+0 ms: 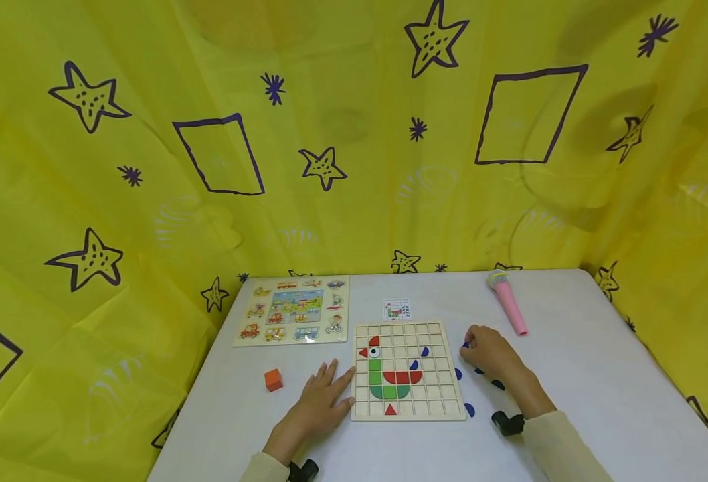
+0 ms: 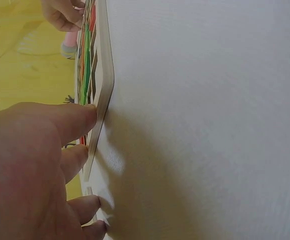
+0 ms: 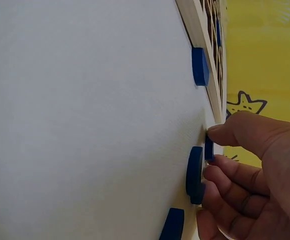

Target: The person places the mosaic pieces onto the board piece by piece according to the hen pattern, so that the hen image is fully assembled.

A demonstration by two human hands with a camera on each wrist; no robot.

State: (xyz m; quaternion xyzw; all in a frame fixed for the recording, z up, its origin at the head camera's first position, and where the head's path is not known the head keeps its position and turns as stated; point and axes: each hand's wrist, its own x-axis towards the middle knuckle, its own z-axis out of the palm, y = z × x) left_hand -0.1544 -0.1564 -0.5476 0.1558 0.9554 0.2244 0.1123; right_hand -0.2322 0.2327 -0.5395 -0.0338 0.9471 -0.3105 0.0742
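Note:
A wooden grid board [image 1: 436, 392] lies on the table, with red, green and blue pieces forming a bird and a white round eye piece [image 1: 375, 352] near its top left. My left hand [image 1: 320, 402] is spread at the board's left side, its thumb and index fingertip touching the edge. Right of the board, my right hand [image 1: 492, 349] pinches a blue piece [image 3: 209, 146] between thumb and finger. Several other blue pieces lie by it, among them a half-round one [image 1: 470, 410] and one against the board's side [image 3: 200, 66].
Behind the board lies a small picture card [image 1: 397, 309] of a bird. A picture puzzle board [image 1: 296, 338] is at the back left, an orange cube [image 1: 273, 379] in front of it. A pink toy microphone [image 1: 510, 308] lies at the back right. Yellow cloth [image 1: 354, 221] surrounds the table.

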